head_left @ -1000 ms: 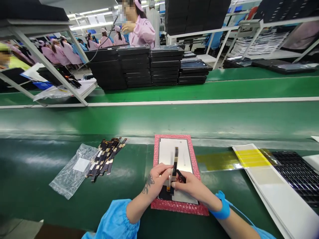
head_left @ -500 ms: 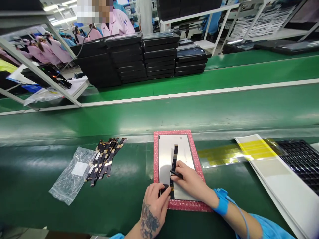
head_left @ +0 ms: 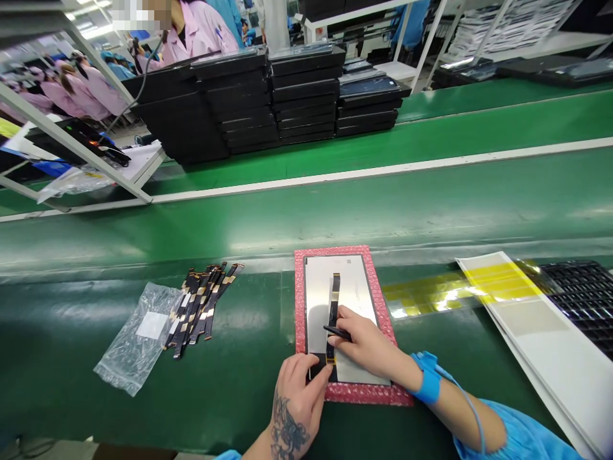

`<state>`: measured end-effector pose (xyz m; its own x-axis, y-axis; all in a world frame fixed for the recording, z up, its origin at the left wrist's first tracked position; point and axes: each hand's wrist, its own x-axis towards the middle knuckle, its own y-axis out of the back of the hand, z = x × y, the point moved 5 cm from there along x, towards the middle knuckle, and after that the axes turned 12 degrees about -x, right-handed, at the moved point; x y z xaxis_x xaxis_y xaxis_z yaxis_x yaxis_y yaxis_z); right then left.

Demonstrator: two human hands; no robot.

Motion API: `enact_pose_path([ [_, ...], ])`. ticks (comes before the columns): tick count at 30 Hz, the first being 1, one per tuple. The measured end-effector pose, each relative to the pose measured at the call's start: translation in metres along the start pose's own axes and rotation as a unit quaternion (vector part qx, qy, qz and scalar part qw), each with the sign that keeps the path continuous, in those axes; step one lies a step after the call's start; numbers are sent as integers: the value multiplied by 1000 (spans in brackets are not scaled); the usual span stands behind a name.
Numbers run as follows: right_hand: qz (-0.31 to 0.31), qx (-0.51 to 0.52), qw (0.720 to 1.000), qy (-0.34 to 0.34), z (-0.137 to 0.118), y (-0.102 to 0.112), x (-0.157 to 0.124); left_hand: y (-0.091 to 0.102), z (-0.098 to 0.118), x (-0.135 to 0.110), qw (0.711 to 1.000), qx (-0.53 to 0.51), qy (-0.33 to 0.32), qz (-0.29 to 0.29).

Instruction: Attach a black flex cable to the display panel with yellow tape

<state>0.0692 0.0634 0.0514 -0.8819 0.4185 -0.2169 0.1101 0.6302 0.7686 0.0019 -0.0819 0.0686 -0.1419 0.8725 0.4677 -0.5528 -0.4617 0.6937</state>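
My left hand point(head_left: 297, 397), loosely open, rests its fingertips at the lower end of the cable point(head_left: 335, 295) on the panel point(head_left: 316, 281); my right hand point(head_left: 360, 338) grips a tool point(head_left: 338, 333), perhaps the cable too. I judge it light, bendy, easily creased: hold its edges.

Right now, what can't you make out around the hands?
Head view, all of it:
Black tool: rear end hidden by the right hand.
Flex cable: lower-end contacts too small.
Whatever the left hand covers: hidden by the hand itself.
Panel: print too small to read.
Black tray: cut off by right edge.
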Motion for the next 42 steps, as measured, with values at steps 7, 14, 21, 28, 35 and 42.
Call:
enact_pose_path([
  [7, 0, 7, 1000, -2, 1, -1, -1, 0, 1, -1, 1000, 11, -9, 7],
  [14, 1, 16, 1000, -8, 1, -1, -1, -1, 0, -2, 1000, 8, -9, 1],
  [21, -3, 51, 999, -6, 2, 0, 0, -2, -1, -3, 1000, 5, -9, -2],
  [28, -15, 40, 999, -16, 2, 1, 0, -2, -1, -3, 1000, 4, -12, -1],
  [35, -13, 47, 999, -9, 2, 2, 0, -3, -2, -5, 1000, 5, -14, 1],
  [42, -28, 25, 999, -19, 0, 2, 0, -4, -4, -8, 1000, 6, -13, -9],
])
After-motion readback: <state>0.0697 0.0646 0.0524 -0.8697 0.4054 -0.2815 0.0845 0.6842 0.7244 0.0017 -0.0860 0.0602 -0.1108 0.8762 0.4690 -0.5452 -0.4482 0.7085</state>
